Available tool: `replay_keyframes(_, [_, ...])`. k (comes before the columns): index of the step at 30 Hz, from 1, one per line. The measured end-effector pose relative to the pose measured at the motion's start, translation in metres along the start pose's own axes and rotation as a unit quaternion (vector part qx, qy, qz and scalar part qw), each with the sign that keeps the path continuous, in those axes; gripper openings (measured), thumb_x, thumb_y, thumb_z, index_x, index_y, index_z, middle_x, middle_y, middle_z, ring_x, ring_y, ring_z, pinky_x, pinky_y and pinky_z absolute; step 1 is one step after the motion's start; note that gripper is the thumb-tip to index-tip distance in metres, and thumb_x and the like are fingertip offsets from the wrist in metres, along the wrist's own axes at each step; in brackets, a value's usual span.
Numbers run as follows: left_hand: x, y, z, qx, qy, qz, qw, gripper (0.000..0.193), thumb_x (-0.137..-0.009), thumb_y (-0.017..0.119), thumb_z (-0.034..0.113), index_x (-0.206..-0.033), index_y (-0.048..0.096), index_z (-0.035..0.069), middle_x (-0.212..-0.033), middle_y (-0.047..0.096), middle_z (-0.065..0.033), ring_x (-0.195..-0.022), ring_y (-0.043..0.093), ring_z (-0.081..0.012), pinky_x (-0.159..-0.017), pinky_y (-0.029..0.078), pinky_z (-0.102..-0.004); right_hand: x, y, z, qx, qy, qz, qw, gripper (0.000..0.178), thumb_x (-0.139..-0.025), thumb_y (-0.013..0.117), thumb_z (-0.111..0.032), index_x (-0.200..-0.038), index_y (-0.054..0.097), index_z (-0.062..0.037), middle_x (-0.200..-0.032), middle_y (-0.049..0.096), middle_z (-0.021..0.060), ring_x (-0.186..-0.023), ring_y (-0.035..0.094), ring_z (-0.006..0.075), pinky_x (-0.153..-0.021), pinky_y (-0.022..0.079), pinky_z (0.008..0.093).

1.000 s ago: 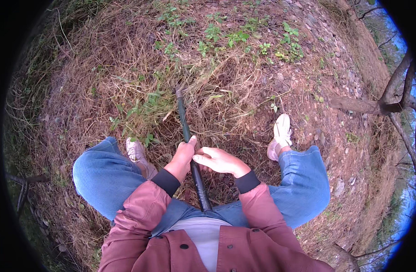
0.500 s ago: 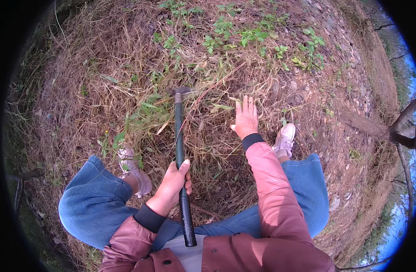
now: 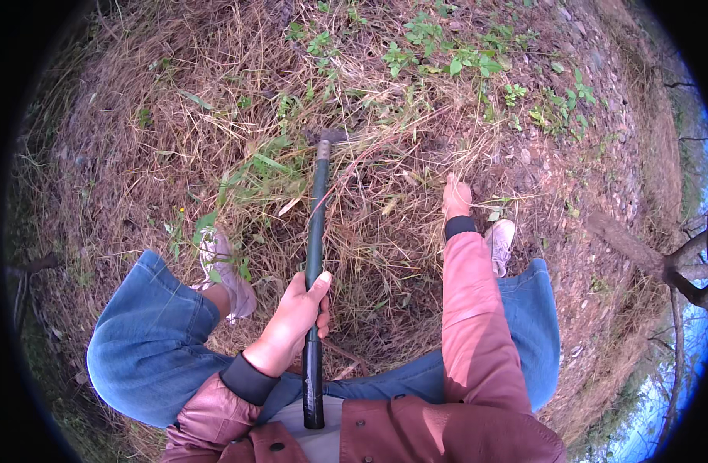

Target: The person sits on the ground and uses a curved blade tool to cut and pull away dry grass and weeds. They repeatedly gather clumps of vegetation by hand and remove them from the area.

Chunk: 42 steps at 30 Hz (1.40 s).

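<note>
My left hand (image 3: 298, 312) is wrapped around the lower part of a long, straight tool (image 3: 315, 239) with a dark green shaft and a black grip. The tool points away from me, and its dark metal head (image 3: 335, 136) lies among the grass at the far end, partly covered, so its exact shape cannot be made out. To the right, my right hand (image 3: 457, 197) is closed low on the ground at a tuft of dry grass (image 3: 471, 158). Thin stems stick out around its fingers, which are partly hidden.
Dry, flattened grass (image 3: 385, 231) covers the ground between my shoes (image 3: 229, 278). Green leafy plants (image 3: 477, 58) grow farther off, with more at the right. Bare stony soil (image 3: 601, 116) slopes along the right side, where a forked branch (image 3: 667, 266) stands.
My right hand has moved to the right and gone from spread fingers to closed on grass. The tool's head has shifted slightly right and away, while my left hand keeps its hold.
</note>
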State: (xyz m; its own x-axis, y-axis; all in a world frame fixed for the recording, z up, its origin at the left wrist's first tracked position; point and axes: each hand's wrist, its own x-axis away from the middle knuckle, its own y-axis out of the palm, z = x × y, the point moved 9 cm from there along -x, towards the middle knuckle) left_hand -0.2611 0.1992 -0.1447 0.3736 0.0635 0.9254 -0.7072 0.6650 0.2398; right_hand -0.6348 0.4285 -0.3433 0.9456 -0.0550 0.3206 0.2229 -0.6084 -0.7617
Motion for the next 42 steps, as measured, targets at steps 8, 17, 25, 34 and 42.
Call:
replay_keyframes(8, [-0.003, 0.0, -0.002, -0.001, 0.019, -0.016, 1.0, 0.023, -0.102, 0.053, 0.03, -0.097, 0.041, 0.011, -0.072, 0.046, -0.0004, -0.049, 0.044, -0.01, -0.039, 0.039, -0.0277, 0.074, -0.009, -0.034, -0.375, 0.142, -0.075, 0.913, 0.029, -0.098, 0.056, -0.035, -0.083, 0.055, -0.0097, -0.055, 0.039, 0.0, -0.041, 0.042, 0.0141, -0.035, 0.032, 0.0298])
replay_keyframes(17, [0.037, -0.008, 0.023, -0.027, 0.127, -0.022, 0.991, 0.025, -0.1, 0.056, 0.025, -0.091, 0.04, 0.009, -0.069, 0.044, 0.0006, -0.045, 0.04, -0.0062, -0.035, 0.034, -0.0243, 0.169, -0.095, -0.17, -0.252, -0.138, 0.031, 0.957, 0.043, -0.1, 0.055, -0.035, -0.085, 0.061, 0.0048, -0.063, 0.05, 0.0035, -0.063, 0.044, 0.0128, -0.061, 0.041, 0.0336])
replay_keyframes(25, [0.084, -0.058, 0.044, -0.126, 0.232, 0.037, 0.964, 0.028, -0.098, 0.061, 0.023, -0.098, 0.04, 0.005, -0.062, 0.044, 0.0015, -0.04, 0.042, -0.0085, -0.034, 0.037, -0.0265, 0.205, 0.063, -0.005, 0.435, -0.12, -0.3, 0.841, 0.042, -0.094, 0.052, -0.034, -0.119, 0.066, -0.003, -0.117, 0.066, 0.0192, -0.11, 0.062, 0.04, -0.098, 0.049, 0.0411])
replay_keyframes(34, [0.083, -0.072, 0.044, -0.099, 0.271, 0.051, 0.956, 0.03, -0.096, 0.063, 0.018, -0.095, 0.037, 0.004, -0.059, 0.046, -0.0014, -0.037, 0.046, -0.0113, -0.032, 0.037, -0.0289, 0.223, 0.021, -0.07, 0.001, -0.079, -0.02, 0.997, 0.044, -0.093, 0.057, -0.037, -0.09, 0.06, 0.0064, -0.095, 0.063, 0.0327, -0.094, 0.06, 0.0478, -0.083, 0.046, 0.0502])
replay_keyframes(42, [0.092, -0.086, 0.055, -0.141, 0.372, 0.153, 0.905, 0.031, -0.092, 0.067, 0.017, -0.094, 0.04, 0.001, -0.063, 0.052, -0.0085, -0.043, 0.053, -0.0194, -0.039, 0.043, -0.0352, 0.3, -0.043, -0.292, -0.104, -0.288, -0.081, 0.949, 0.07, -0.09, 0.064, -0.048, -0.128, 0.044, 0.0064, -0.125, 0.052, 0.0292, -0.119, 0.051, 0.0394, -0.098, 0.042, 0.0443])
